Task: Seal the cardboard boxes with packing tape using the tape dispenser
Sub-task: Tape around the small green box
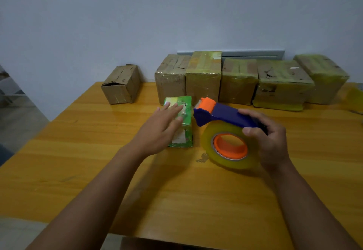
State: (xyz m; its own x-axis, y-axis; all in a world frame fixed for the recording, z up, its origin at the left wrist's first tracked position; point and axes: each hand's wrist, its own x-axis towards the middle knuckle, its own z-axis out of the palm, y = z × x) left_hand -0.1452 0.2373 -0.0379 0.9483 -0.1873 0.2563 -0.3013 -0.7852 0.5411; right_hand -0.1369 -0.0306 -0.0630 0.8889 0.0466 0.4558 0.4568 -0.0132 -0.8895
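Observation:
A small green box point(185, 112) lies on the wooden table point(176, 191) near its middle. My left hand point(160, 130) rests flat on top of it with straight fingers. My right hand point(269, 138) grips the blue handle of the tape dispenser point(220, 115), just to the right of the green box. The dispenser has an orange head and carries a roll of clear yellowish tape point(224, 151) with an orange core. Its head points toward the far end of the green box, close beside it.
Several taped cardboard boxes point(237, 81) stand in a row along the wall at the back. A separate brown box point(121, 85) with loose flaps sits at the back left. A yellow object point(355, 97) shows at the right edge.

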